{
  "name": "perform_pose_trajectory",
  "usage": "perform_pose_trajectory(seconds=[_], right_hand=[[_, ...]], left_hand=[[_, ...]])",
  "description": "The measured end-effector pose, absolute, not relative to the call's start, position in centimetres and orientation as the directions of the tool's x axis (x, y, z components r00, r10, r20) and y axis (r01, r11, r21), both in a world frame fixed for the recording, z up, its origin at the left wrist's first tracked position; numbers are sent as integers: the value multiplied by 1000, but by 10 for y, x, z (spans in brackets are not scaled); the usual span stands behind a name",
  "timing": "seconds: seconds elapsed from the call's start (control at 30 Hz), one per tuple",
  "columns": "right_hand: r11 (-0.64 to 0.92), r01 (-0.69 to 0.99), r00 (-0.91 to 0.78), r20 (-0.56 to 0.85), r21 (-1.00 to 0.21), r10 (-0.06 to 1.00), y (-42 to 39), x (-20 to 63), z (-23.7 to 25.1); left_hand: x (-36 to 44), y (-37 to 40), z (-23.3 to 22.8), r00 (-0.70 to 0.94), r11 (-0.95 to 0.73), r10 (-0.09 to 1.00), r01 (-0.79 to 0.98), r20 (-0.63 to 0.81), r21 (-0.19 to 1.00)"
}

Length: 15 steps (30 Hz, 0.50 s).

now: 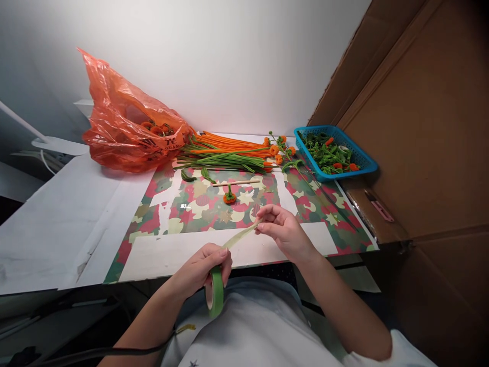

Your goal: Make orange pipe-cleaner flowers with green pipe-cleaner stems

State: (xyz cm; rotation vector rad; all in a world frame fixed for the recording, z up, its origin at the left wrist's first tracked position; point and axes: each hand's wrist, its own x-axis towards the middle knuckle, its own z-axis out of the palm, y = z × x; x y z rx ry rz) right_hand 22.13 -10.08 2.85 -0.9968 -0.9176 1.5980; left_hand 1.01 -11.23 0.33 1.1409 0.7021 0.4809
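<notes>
My left hand (202, 269) grips a roll of green tape (216, 293) near the table's front edge. A pale green strip of tape (239, 236) runs up from the roll to my right hand (280, 230), whose fingertips pinch its free end. Just beyond the hands, on the patterned mat (305, 201), lie a small orange pompom flower (229, 197) and a thin wooden stick (237, 183).
A bundle of orange and green pipe cleaners (225, 151) lies at the back, beside an orange plastic bag (126, 127). A blue basket (364, 162) of green and orange pieces sits at the right. Brown cardboard (428, 127) walls the right side. White paper (57, 214) covers the left.
</notes>
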Motion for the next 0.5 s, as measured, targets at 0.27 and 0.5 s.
perform_pose_trajectory(seconds=[0.27,0.5], right_hand=[[-230,-267,-150,-195,-936,969,-102,223,33],[-228,-258,-104,-208,-939,973,-103,223,35]], left_hand=[[-2,-112,7,717,300,650,62,-252,952],[-7,-109,5,646,264,719,87,-256,961]])
